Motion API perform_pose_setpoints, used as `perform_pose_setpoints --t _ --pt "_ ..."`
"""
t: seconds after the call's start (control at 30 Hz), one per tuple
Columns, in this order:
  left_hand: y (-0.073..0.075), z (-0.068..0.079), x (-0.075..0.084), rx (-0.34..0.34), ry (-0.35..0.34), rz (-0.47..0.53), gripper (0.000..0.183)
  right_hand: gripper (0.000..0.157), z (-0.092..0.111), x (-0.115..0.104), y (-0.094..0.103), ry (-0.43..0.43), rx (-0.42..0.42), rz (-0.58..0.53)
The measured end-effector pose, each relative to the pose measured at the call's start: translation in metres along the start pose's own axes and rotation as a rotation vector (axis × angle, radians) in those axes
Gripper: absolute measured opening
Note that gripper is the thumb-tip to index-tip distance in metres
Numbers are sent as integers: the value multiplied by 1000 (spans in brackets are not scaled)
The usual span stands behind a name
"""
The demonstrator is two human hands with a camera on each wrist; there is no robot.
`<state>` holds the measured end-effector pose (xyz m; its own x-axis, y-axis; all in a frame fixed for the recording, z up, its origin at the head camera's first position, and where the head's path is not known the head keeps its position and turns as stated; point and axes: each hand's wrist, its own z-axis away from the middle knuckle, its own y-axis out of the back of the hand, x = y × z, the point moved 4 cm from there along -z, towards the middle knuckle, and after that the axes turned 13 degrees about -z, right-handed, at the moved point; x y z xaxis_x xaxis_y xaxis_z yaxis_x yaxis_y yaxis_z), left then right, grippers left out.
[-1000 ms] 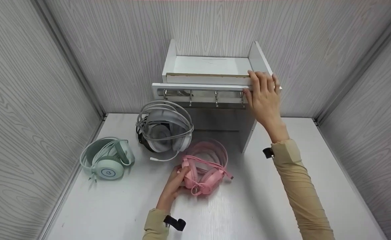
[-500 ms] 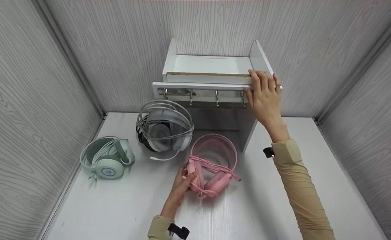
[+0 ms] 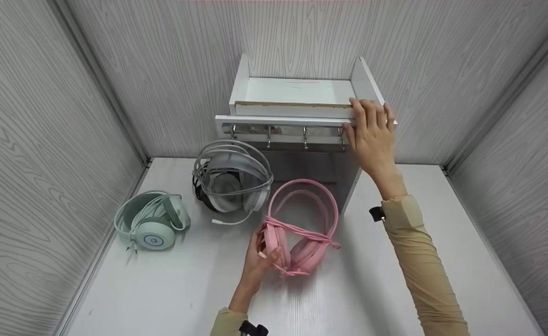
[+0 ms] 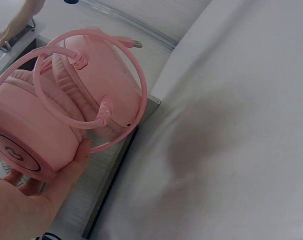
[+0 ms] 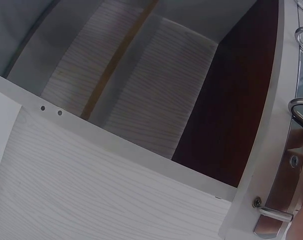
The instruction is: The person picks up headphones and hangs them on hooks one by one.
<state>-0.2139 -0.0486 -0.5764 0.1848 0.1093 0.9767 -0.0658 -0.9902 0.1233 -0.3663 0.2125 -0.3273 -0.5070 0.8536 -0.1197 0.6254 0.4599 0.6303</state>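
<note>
My left hand (image 3: 255, 263) grips a pink headset (image 3: 311, 255) by its left ear cup, thumb on the near side. The headset stands upright, band at the top, its cable wound across between the cups. The left wrist view shows the ear cup (image 4: 29, 127) between thumb and fingers, with a cable loop and USB plug. Up at the right end of a white shelf unit (image 3: 297, 91), my right hand (image 3: 374, 144) holds the front hook rail (image 3: 255, 120), fingers over the top and thumb in front, beside the rightmost hook. Little of that hand shows in the right wrist view.
A grey-white headset (image 3: 227, 189) with a boom microphone stands left of the pink one, by the shelf. Farther left on the white table (image 3: 162, 294) lies a mint-green headset (image 3: 155, 235). Several metal hooks (image 3: 305, 137) line the rail. Wood-grain walls (image 3: 162, 60) surround the table.
The left hand has moved slightly right, tilting the pink headset up so its band rises and faces the camera. My right hand stays at the shelf's rail.
</note>
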Motion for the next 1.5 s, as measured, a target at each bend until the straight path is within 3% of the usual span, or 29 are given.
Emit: perform_pose_setpoints --t 0.37,0.57,0.9,1.2,1.5 --pt "4 6 22 74 -144 -59 82 52 0 -1 1 9 20 -7" --pt "8 8 32 111 -169 -52 85 51 0 1 2 16 38 -16" --pt "23 9 58 176 -288 50 84 53 1 2 4 -10 -5 -13" --pt "40 0 77 253 -299 63 83 53 1 2 4 -8 -3 -11" --pt "44 -11 72 281 -253 26 83 53 2 2 2 -8 -8 0"
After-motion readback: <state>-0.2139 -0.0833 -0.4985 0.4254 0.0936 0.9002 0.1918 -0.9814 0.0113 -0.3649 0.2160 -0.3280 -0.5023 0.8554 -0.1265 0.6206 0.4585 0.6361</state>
